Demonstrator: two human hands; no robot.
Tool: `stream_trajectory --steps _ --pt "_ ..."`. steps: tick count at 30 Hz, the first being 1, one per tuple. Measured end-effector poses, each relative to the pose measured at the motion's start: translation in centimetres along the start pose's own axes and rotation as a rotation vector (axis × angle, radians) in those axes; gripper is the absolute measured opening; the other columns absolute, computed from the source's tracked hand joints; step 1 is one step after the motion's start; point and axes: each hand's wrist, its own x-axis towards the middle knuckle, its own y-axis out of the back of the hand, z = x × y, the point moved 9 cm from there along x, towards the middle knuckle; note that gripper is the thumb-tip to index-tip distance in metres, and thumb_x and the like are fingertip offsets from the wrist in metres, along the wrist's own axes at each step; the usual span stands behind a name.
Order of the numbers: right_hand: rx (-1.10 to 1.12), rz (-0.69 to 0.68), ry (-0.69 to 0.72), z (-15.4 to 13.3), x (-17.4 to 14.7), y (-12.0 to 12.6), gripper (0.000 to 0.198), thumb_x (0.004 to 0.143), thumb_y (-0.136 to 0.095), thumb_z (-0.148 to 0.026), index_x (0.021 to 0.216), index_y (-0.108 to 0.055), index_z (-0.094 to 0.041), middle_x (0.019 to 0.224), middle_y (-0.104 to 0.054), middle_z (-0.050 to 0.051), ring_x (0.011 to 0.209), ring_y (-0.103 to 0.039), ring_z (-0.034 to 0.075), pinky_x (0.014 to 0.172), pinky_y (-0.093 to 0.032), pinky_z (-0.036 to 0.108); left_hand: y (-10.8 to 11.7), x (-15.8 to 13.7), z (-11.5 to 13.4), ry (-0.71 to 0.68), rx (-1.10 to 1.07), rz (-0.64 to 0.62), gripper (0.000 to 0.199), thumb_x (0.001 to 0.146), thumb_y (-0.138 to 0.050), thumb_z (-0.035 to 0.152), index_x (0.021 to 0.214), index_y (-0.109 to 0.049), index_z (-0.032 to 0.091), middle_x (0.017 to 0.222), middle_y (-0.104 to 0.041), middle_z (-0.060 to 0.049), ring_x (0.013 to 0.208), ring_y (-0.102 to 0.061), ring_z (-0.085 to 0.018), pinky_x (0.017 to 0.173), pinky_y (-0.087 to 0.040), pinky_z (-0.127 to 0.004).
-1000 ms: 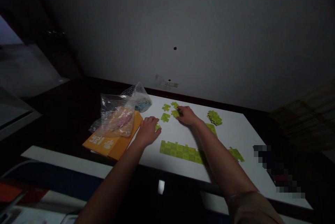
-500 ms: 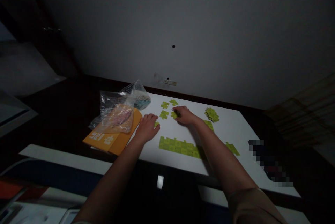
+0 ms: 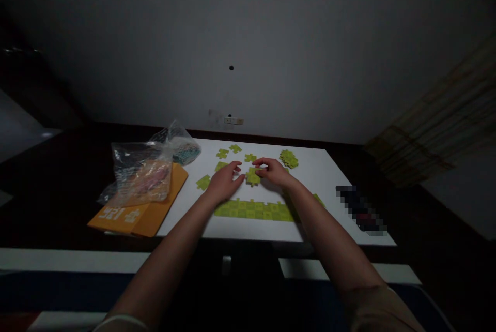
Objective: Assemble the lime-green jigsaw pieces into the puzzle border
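On a white board (image 3: pixel 329 177) lie lime-green puzzle pieces. My left hand (image 3: pixel 223 183) and my right hand (image 3: pixel 273 170) meet over one green piece (image 3: pixel 253 177) and both pinch it, just above the board. In front of them runs a joined row of green pieces (image 3: pixel 253 210). Loose pieces (image 3: pixel 222 153) lie behind the hands, one more piece (image 3: pixel 203 182) sits left of my left hand, and a small heap of pieces (image 3: pixel 289 158) is at the back right.
A clear plastic bag (image 3: pixel 141 171) with pink and teal contents lies on an orange envelope (image 3: pixel 135 210) left of the board. A pixelated dark object (image 3: pixel 360 208) rests on the board's right edge. The table around is dark, and a wall rises close behind.
The view swung to the right. My right hand drew a green piece back toward the middle, and my left hand left its piece on the board and came over to the same piece.
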Motion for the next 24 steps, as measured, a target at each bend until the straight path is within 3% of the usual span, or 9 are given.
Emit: stream_trajectory --steps 2,5,10,12,15,19,24 --pt "0.057 0.021 -0.013 0.3 -0.6 1.3 0.029 0.087 -0.084 -0.034 0.113 -0.084 -0.023 0.117 -0.086 0.009 0.091 -0.079 0.022 0.089 -0.067 0.04 -2.7 1.8 0.0 0.079 -0.227 -0.071 0.051 0.097 -0.076 0.029 0.147 -0.071 0.02 0.113 -0.085 -0.009 0.096 -0.079 -0.024 0.091 -0.062 -0.038" --pt "0.19 0.095 -0.016 1.2 -1.0 4.8 0.032 0.094 -0.079 -0.052 0.11 -0.082 -0.025 0.105 -0.085 0.009 0.095 -0.08 0.025 0.089 -0.067 0.043 -5.6 4.0 -0.5 0.149 -0.377 -0.122 0.038 0.094 -0.076 0.027 0.13 -0.081 0.016 0.093 -0.083 -0.007 0.082 -0.077 -0.021 0.078 -0.06 -0.032" --pt "0.288 0.542 -0.013 4.8 -2.5 13.9 0.043 0.092 -0.073 -0.067 0.099 -0.077 -0.024 0.09 -0.079 0.007 0.083 -0.076 0.025 0.081 -0.062 0.041 -7.3 6.0 -1.5 0.19 -0.345 -0.135 0.025 0.093 -0.076 0.026 0.114 -0.085 0.015 0.095 -0.085 -0.01 0.084 -0.078 -0.022 0.08 -0.06 -0.034" --pt "0.219 0.676 0.001 6.1 -3.7 15.9 0.043 0.092 -0.07 -0.067 0.095 -0.076 -0.024 0.081 -0.074 0.004 0.075 -0.07 0.023 0.077 -0.059 0.04 -8.1 6.0 -1.3 0.191 -0.317 -0.158 0.023 0.092 -0.077 0.027 0.11 -0.086 0.016 0.095 -0.086 -0.009 0.086 -0.079 -0.023 0.082 -0.06 -0.034" --pt "0.074 0.665 0.042 6.7 -4.8 15.8 0.042 0.097 -0.065 -0.064 0.095 -0.077 -0.024 0.074 -0.07 0.002 0.072 -0.065 0.024 0.077 -0.056 0.04 -9.5 5.8 -0.6 0.188 -0.26 -0.19 0.021 0.09 -0.079 0.027 0.107 -0.087 0.018 0.092 -0.086 -0.008 0.088 -0.08 -0.025 0.083 -0.06 -0.035" --pt "-0.119 0.519 0.101 5.9 -5.2 14.1 0.04 0.104 -0.062 -0.058 0.1 -0.081 -0.023 0.09 -0.08 0.006 0.086 -0.072 0.027 0.085 -0.056 0.041 -10.8 5.8 0.1 0.175 -0.197 -0.215 0.022 0.09 -0.079 0.028 0.108 -0.088 0.02 0.092 -0.086 -0.007 0.091 -0.08 -0.027 0.085 -0.06 -0.036" --pt "-0.225 0.488 0.106 5.1 -5.4 14.0 0.039 0.108 -0.06 -0.057 0.103 -0.082 -0.026 0.098 -0.083 0.007 0.092 -0.073 0.028 0.088 -0.056 0.042 -11.0 5.8 -0.3 0.164 -0.165 -0.193 0.022 0.093 -0.077 0.029 0.111 -0.087 0.019 0.095 -0.087 -0.008 0.089 -0.08 -0.025 0.081 -0.06 -0.033"
